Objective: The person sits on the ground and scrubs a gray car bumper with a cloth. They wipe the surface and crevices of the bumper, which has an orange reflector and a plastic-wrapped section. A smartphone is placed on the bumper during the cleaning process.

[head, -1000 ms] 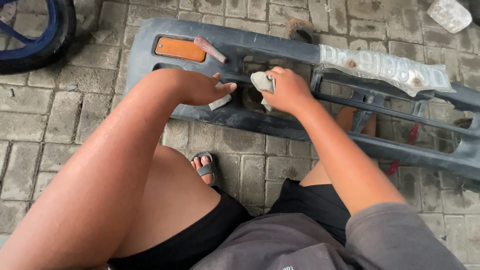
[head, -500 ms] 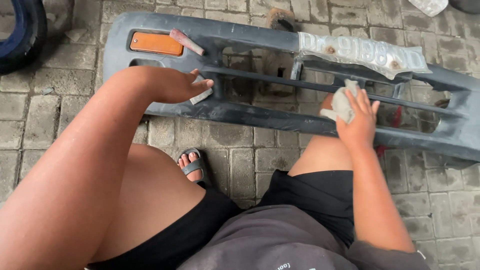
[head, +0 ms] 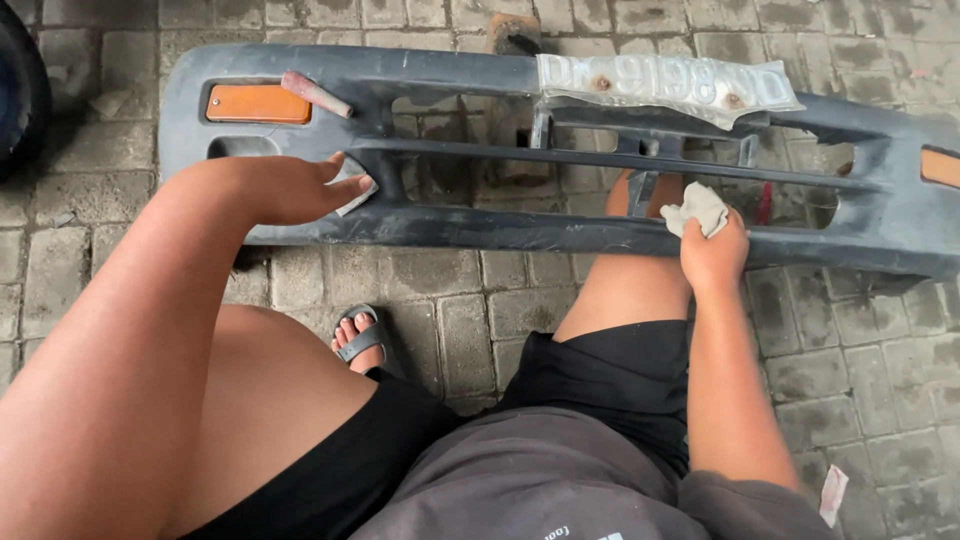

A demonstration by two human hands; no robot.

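Bumper-wise, that long grey plastic car bumper (head: 480,230) lies on pavers: bulky, light, flexy, best grabbed by its grille bars. Left hand (head: 300,190) pinches a sandpaper scrap (head: 352,192); right hand (head: 712,255) clutches a crumpled white rag (head: 698,208).

Bumper's (head: 520,232) right end past the frame edge, left hand's (head: 300,188) fingertips behind a pale scrap (head: 352,192).

floor: grey paving bricks (head: 480,310) | on it: grey car bumper (head: 480,228), sandalled foot (head: 358,338)
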